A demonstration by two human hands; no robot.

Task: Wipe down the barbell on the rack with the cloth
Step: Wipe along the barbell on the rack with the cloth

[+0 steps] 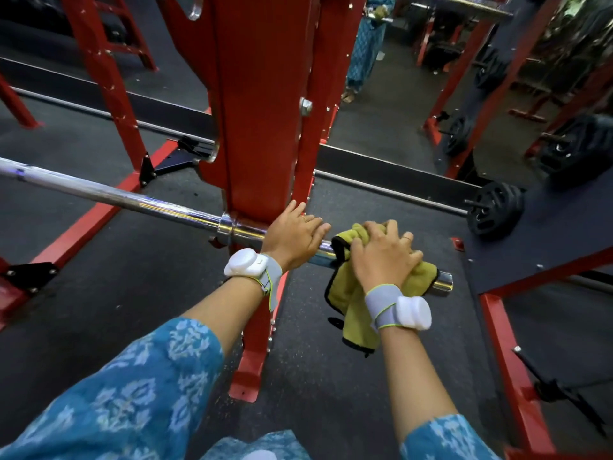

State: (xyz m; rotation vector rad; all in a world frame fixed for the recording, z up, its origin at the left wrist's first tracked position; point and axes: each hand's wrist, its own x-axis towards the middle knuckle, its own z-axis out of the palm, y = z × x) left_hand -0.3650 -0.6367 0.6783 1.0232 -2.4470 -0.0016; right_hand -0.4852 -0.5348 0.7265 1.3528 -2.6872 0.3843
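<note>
On red steel rack [258,127] lies long chrome barbell [116,194], end sleeve sticking out past the upright. Yellow-green microfibre cloth [351,293] w/ black edging drapes over that sleeve. R hand [384,254] grips cloth round bar, fingers curled. L hand [295,237] rests on sleeve just beside it, fingers nearly straight.

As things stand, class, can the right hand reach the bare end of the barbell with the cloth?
Probably yes: the right hand holds the cloth on the barbell beside its bare end, with nothing between them.

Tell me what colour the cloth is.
The cloth is olive-yellow with black edging, shown in the head view.
</note>
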